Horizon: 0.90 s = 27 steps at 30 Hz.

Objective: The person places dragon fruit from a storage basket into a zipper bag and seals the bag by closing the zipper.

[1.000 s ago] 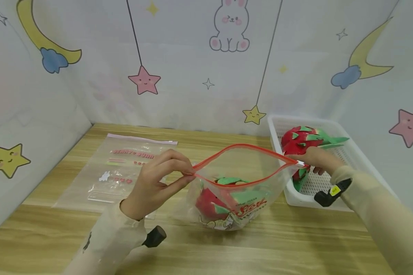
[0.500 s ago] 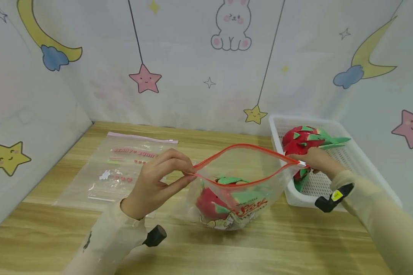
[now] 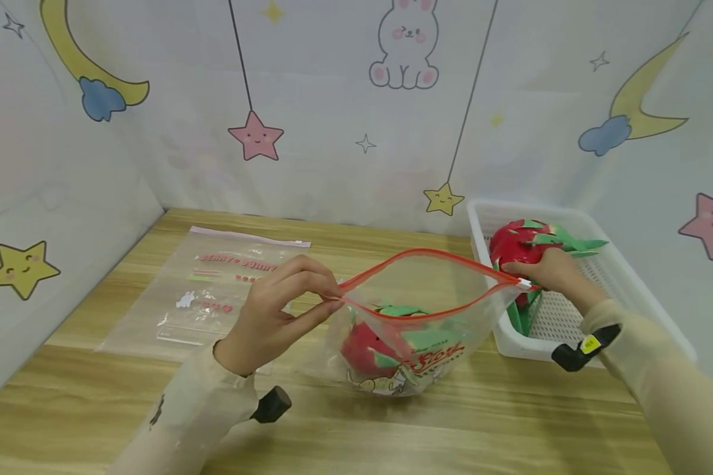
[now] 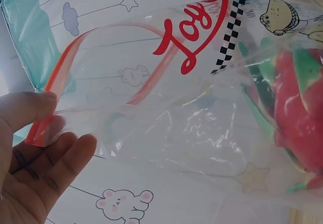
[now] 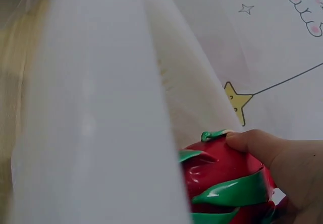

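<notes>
1. Right now the right hand [image 3: 548,272] is curled over a red toy dragon fruit [image 3: 518,243] with green scales, thumb and fingers wrapped on its near side; the right wrist view shows the thumb [image 5: 257,142] pressed on the glossy red skin beside a green leaf.
2. That fruit sits at the front-left part of a white perforated basket [image 3: 614,270], which stands on the right side of the table against the wall.
3. Just left of the basket, a clear zip bag [image 3: 416,323] with an orange-red seal stands on the table, its mouth gaping wide; its right end, with the small white slider, lies at the basket's edge, right by the right hand.
4. The left hand [image 3: 273,316] pinches the left end of the bag's seal between thumb and fingertips, holding the mouth up. The left wrist view shows the thumb [image 4: 28,108] on the red strip with the fingers beneath it.
5. Inside the bag lies a second dragon fruit [image 3: 371,349], red with green leaves, low against the printed front of the plastic.
6. Further left, a flat empty bag [image 3: 214,290] with a pink seal and pink print lies on the wooden table [image 3: 392,429].
7. Behind it all hangs a pale backdrop [image 3: 333,99] printed with a rabbit, stars, moons and clouds.
</notes>
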Available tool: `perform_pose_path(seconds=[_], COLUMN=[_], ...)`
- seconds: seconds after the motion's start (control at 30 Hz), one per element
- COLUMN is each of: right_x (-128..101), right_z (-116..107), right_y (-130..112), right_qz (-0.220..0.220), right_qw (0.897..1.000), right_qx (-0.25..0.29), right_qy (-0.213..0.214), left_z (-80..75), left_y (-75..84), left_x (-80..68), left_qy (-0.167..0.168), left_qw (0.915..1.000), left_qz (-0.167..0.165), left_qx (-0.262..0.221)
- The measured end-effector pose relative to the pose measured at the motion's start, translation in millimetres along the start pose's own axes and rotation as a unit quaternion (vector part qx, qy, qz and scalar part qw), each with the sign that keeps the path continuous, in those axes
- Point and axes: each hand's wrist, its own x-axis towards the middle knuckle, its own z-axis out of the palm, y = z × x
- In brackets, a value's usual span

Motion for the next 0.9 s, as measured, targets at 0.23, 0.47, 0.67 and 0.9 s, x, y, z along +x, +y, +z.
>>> perform_pose_path(seconds=[0.23, 0.47, 0.67, 0.9], right_x=[-12.6, -25.6, -29.8, -34.9], right_z=[-14.7, -33.5, -45.0, -54.0], right_y=[4.8, 2.4, 2.2, 0.6], right_qz=[-0.021, -0.039, -0.048, -0.048], right_qw=[0.998, 0.996, 0.994, 0.993], right_qx=[0.007, 0.007, 0.015, 0.022], right_qy=[0.052, 0.083, 0.095, 0.104], left_z=[1.6, 4.6, 8.3, 10.4], left_y=[-0.2, -0.4, -1.2, -2.1], left_x=[-0.2, -0.2, -0.1, 0.8], left_qy=[0.002, 0.004, 0.011, 0.002], left_qw=[1.0, 1.0, 0.9999, 1.0], left_qz=[0.0, 0.005, 0.009, 0.005], left_qx=[0.002, 0.003, -0.002, -0.004])
